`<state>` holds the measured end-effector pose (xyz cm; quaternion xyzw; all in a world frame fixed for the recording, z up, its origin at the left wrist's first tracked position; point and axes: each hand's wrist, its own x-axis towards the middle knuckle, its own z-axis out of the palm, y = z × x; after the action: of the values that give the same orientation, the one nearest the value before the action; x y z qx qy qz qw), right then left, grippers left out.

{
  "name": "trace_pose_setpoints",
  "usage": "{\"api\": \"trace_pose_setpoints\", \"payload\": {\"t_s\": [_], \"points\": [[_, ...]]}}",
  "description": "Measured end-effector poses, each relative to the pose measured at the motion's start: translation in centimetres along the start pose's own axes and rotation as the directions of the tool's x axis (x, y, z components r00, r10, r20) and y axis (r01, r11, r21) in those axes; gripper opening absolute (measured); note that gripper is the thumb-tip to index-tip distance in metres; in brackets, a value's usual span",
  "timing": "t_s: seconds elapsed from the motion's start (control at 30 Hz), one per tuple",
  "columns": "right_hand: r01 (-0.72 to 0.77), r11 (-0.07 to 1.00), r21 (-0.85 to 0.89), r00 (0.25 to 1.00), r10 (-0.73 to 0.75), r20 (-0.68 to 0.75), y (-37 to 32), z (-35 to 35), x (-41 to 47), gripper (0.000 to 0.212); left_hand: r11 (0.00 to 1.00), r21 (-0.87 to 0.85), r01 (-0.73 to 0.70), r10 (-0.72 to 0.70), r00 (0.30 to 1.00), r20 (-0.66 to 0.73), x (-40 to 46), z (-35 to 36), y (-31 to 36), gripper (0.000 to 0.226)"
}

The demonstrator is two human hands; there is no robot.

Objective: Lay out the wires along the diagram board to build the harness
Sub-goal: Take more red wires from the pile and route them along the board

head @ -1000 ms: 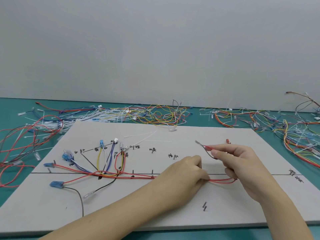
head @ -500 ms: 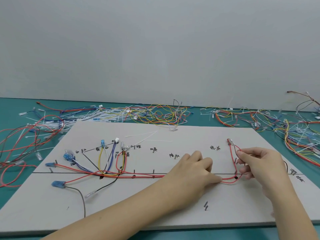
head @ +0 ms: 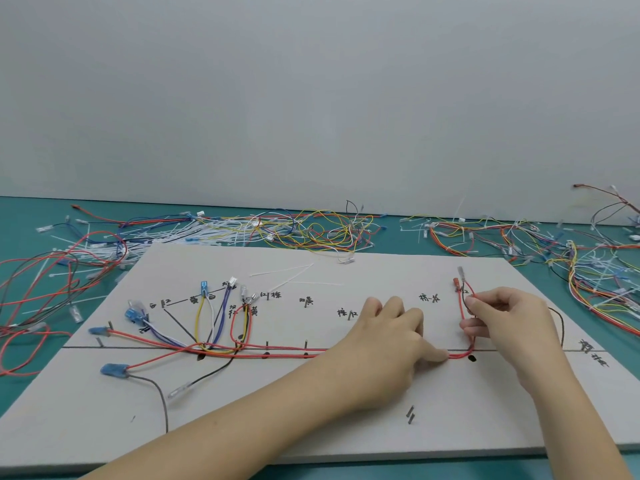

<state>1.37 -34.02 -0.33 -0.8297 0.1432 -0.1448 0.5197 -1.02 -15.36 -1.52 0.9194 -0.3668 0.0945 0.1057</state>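
Red wires (head: 462, 308) now upright, right hand (head: 502, 317) pinching them, left hand (head: 388, 341) pressing flat.

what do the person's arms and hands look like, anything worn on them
Both hands are bare: no gloves, rings, watch or wristband show on the left hand or the right hand. The forearms are bare too, with no sleeves in view down to the bottom edge of the picture. Fingernails look short and unpainted where visible.
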Motion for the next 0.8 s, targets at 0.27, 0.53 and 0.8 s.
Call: {"api": "trace_pose_setpoints", "payload": {"t_s": [0.27,0.53,0.8], "points": [[-0.021,0.979,-0.202,0.996,0.038,0.084,-1.9,0.7,1.8,0.013,0.997,-0.073,0.012,-0.014,0.999,-0.028,-0.1,0.6,-0.1,0.046],[-0.049,0.941,-0.336,0.992,0.085,0.091,-1.6,2.8,3.5,0.015,0.995,-0.093,0.021,-0.024,0.999,-0.031,-0.2,0.8,0.0,0.045],[-0.112,0.972,-0.206,0.976,0.147,0.160,-1.5,2.3,4.2,0.014,0.993,-0.112,0.025,-0.030,0.999,-0.039,-0.3,1.0,0.0,0.046]]}}
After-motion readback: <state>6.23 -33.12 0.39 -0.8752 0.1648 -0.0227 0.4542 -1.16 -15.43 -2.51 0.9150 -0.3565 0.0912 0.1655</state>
